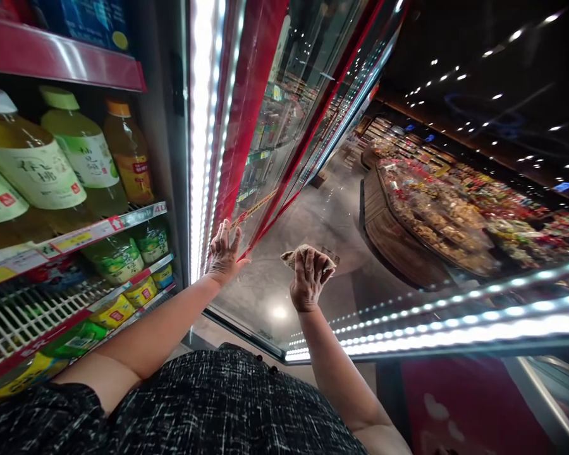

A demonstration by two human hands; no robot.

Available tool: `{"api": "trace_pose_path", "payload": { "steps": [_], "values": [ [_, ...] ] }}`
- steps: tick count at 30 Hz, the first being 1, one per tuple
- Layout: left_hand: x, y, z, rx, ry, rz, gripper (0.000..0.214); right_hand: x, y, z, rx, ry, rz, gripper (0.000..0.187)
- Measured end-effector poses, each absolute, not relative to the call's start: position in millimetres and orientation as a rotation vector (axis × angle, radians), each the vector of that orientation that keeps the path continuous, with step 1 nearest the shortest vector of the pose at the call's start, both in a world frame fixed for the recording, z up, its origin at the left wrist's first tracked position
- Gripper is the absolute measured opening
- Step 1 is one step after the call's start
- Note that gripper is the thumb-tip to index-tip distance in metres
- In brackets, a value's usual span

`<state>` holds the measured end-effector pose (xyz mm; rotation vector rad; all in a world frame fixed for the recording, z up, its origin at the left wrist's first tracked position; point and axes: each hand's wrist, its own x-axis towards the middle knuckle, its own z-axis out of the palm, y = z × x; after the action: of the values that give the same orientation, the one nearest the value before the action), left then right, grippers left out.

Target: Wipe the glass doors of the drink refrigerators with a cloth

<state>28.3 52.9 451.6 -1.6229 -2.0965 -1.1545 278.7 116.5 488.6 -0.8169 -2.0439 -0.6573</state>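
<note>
- Two hands are reaching to the open glass door [265,291]. I am pressing my left hand [224,254] flat against its red-framed edge, fingers spread and holding nothing, seemingly to steady the panel.
- I am clenching my right hand [307,284] around a brownish cloth [299,253], bunched so it is lying against the glass.
- Tea bottles [83,151] are standing upright on the cooler shelves [99,230] left of the door, well apart from the cloth.
- Shop aisles are showing across the glass; I cannot tell whether they are reflected or seen through it.
</note>
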Motion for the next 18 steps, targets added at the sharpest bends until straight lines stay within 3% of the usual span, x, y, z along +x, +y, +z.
{"api": "trace_pose_path", "payload": {
  "steps": [7,13,18],
  "values": [
    [7,47,449,-1.691,-1.962,-1.155,0.100,265,100,461,-0.759,-2.207,-0.661,0.072],
    [-8,56,452,-1.698,-1.883,-1.166,0.116,240,105,497,-0.867,-2.087,-0.659,0.066],
    [-14,60,457,-1.789,-1.847,-1.088,0.121,217,87,470,-0.788,-2.237,-0.650,0.066]
  ]
}}
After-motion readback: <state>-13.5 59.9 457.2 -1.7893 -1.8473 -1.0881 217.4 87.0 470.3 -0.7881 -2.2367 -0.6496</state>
